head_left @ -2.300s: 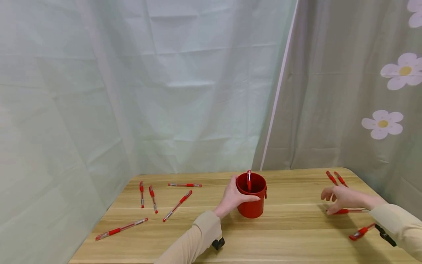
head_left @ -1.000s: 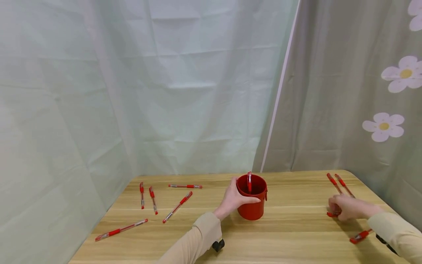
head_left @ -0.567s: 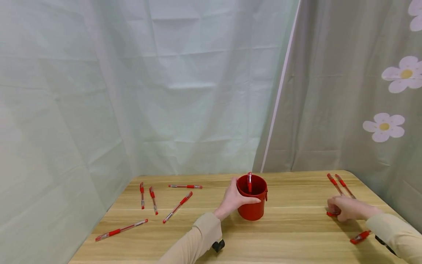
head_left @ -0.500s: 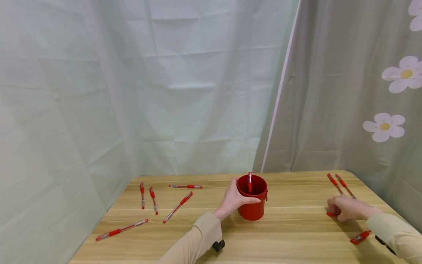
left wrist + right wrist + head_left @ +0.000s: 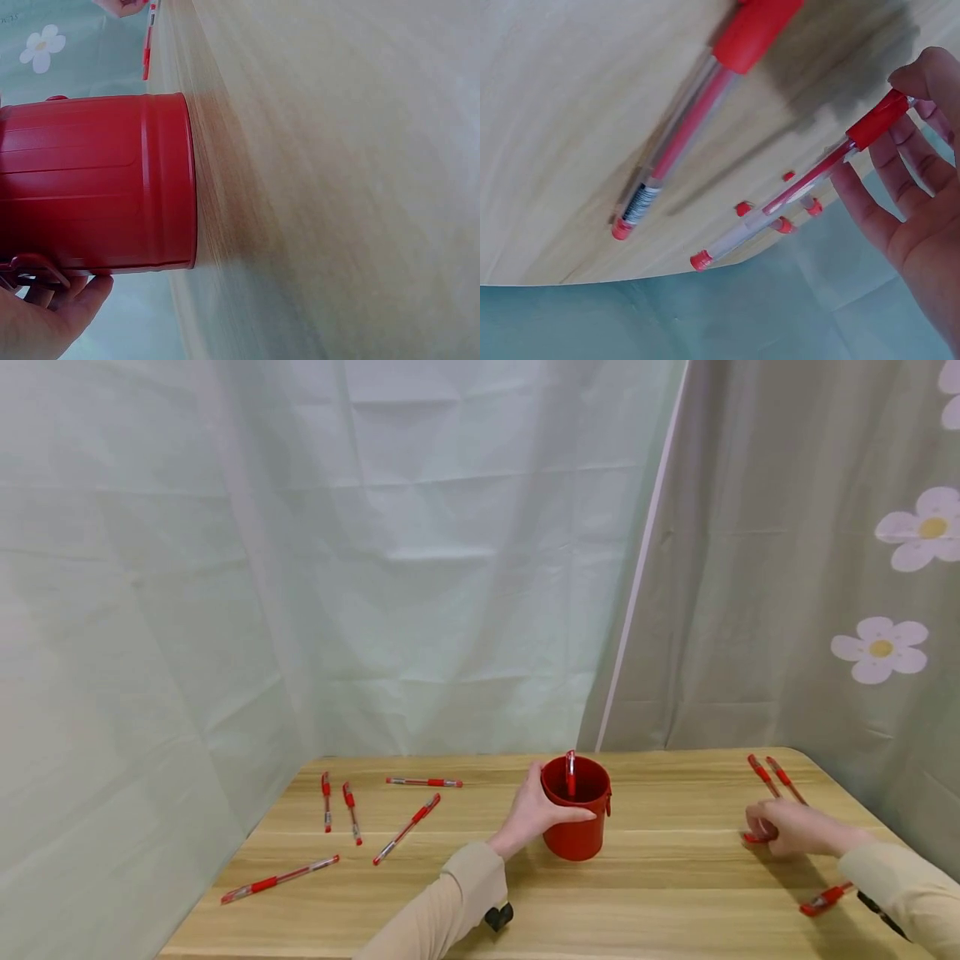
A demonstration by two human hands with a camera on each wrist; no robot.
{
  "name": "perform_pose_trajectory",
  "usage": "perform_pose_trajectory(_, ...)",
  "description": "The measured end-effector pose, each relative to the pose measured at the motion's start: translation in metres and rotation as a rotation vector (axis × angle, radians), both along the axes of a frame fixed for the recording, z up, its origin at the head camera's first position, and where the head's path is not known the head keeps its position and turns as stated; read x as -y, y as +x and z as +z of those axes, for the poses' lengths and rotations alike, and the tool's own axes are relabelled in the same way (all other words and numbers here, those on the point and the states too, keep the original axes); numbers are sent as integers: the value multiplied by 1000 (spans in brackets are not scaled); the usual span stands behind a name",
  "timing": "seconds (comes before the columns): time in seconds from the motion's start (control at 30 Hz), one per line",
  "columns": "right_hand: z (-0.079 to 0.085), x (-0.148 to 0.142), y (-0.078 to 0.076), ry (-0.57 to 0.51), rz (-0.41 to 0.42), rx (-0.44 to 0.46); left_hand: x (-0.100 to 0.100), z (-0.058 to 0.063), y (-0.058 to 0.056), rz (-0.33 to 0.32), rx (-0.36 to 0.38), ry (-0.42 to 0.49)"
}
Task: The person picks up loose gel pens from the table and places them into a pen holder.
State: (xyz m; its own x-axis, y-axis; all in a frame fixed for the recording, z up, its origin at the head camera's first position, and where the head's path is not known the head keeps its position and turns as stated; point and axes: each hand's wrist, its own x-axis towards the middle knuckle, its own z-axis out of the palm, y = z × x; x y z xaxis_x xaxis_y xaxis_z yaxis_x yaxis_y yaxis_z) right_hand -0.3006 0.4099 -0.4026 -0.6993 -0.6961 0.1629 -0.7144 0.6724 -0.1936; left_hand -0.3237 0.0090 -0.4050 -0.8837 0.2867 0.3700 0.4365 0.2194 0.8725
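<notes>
My left hand [image 5: 528,810] grips a small red metal bucket [image 5: 576,839] by its side, thumb across the front near the rim. The bucket stands upright, with one red pen [image 5: 571,772] leaning inside it. Over at the right, my right hand [image 5: 798,827] pinches another red pen [image 5: 810,180] by thumb and fingers near its red grip. In the right wrist view that pen slants above its shadow, its far end pointing away from the hand. Most of it is hidden by the hand in the head view. A loose pen [image 5: 823,900] lies nearer, partly under the right sleeve.
Two pens [image 5: 763,775] [image 5: 786,779] lie behind my right hand. Several more red pens, among them a slanted pen [image 5: 407,828] and a front pen [image 5: 280,879], are spread over the left of the wooden table [image 5: 675,868]. Curtains [image 5: 450,568] hang behind.
My right hand's spread fingers have closed on a pen, and the pen has risen slightly in the last half second. The left hand keeps its grip on the bucket.
</notes>
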Motion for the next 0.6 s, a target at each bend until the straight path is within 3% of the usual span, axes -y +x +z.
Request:
perform_pose_trajectory(0.13,4,2,-1,-8,22,-103,0,0,0,-5,7,7)
perform_pose_trajectory(0.4,17,8,-1,-10,-14,-67,-1,2,1,-14,7,12)
perform_pose_trajectory(0.5,21,12,-1,-18,-22,-88,1,7,6,-14,13,11)
perform_pose_trajectory(0.6,25,16,-1,-19,-30,-169,2,19,17,-22,15,22)
